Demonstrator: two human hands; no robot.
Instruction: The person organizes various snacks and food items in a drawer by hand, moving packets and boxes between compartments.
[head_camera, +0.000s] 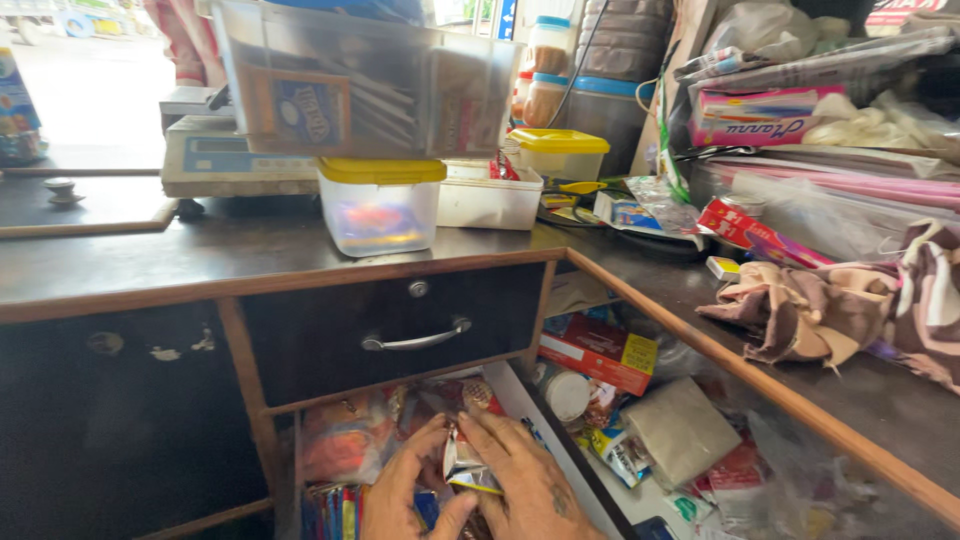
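Nearest the camera: both hands are working inside a pulled-out lower drawer, white-walled, packed with small wrapped goods. The left hand is lying flat with fingers spread over the packets, pressing them down rather than closing on any one. The right hand is pinching a small silvery foil sachet between thumb and fingers, tilting it upward, probably so it can be separated from its neighbours. One sachet is clearly lifted; the rest of the packets are too jumbled to count. A clear bag of reddish sweets is lying just left of the hands.

Right of the drawer, an open under-counter shelf is holding one red carton, one grey wrapped bundle and loose wrappers, seemingly pushed in wherever space allows.

Above the hands, one closed dark drawer with a metal handle is sitting under the counter.

On the counter: two yellow-lidded plastic tubs, the nearer and the farther, and one open white tray between them. A large clear bin is resting on a weighing scale. A crumpled brown-and-white cloth is lying on the right-hand counter. Farthest back, three lidded jars are standing near the wall.
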